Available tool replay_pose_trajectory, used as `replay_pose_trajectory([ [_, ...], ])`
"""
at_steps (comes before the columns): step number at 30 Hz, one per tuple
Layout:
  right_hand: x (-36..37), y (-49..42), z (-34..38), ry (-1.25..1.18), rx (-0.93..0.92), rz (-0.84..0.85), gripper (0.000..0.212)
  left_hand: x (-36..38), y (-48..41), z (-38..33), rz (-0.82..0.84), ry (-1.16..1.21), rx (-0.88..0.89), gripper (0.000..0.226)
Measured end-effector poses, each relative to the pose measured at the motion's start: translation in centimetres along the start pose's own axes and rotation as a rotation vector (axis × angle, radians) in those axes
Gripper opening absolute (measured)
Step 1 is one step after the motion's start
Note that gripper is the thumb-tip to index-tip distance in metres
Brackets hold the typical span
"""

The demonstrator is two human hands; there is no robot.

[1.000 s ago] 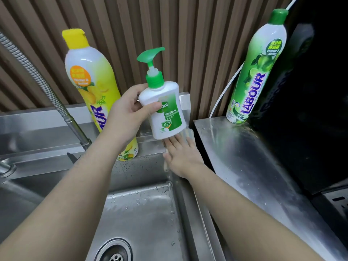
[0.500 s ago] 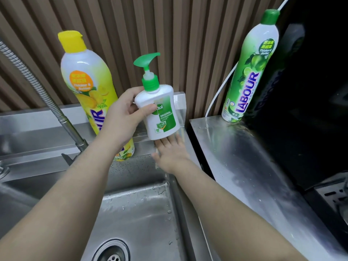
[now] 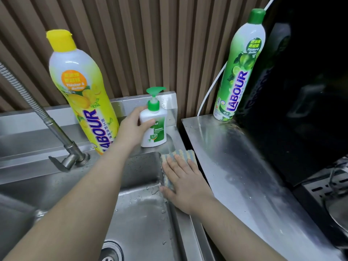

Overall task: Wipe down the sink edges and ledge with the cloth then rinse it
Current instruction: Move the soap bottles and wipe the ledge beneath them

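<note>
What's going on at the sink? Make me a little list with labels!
left hand: grips the soap pump bottle, upright on the ledge
right hand: presses flat on the striped cloth
cloth place: the sink's right edge
yellow bottle: on the ledge, left of the soap
green bottle: on the right counter

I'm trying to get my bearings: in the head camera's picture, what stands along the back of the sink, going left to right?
Metal tap hose → yellow-capped dish soap bottle → white pump bottle, gripped by the left hand → green-capped dish soap bottle on the neighbouring counter.
</note>
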State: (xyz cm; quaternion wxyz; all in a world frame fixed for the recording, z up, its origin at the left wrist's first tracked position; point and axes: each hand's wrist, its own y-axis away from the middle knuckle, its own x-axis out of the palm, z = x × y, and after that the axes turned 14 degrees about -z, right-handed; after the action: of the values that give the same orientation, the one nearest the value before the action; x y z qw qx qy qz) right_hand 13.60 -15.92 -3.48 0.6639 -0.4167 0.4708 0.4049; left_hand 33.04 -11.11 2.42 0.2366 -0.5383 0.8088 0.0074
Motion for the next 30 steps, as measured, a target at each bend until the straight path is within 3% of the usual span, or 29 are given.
replay_pose_trajectory([
  [8,0.5,0.1,-0.2,-0.02,0.009,-0.033,0.087,-0.5,0.7,0.3,-0.007,-0.163,0.143,0.05],
  [13,0.9,0.1,-0.1,-0.018,0.038,-0.076,0.088,-0.9,1.8,-0.1,-0.047,-0.071,0.095,0.078],
  [17,0.9,0.1,0.5,0.066,0.087,-0.035,0.096,-2.8,4.9,-1.5,-0.184,0.021,0.272,0.05],
  [21,0.8,-0.2,0.9,0.103,0.119,0.002,0.074,-5.4,7.5,-2.0,-0.324,0.134,0.347,0.021],
  [25,0.3,-0.4,1.1,0.043,0.177,-0.009,0.054,-7.1,7.8,-1.7,-0.44,0.073,0.361,0.018],
  [30,-0.9,-0.2,1.0,-0.157,0.239,-0.053,0.047,-8.3,7.5,-1.3,-0.615,-0.037,0.461,0.019],
])
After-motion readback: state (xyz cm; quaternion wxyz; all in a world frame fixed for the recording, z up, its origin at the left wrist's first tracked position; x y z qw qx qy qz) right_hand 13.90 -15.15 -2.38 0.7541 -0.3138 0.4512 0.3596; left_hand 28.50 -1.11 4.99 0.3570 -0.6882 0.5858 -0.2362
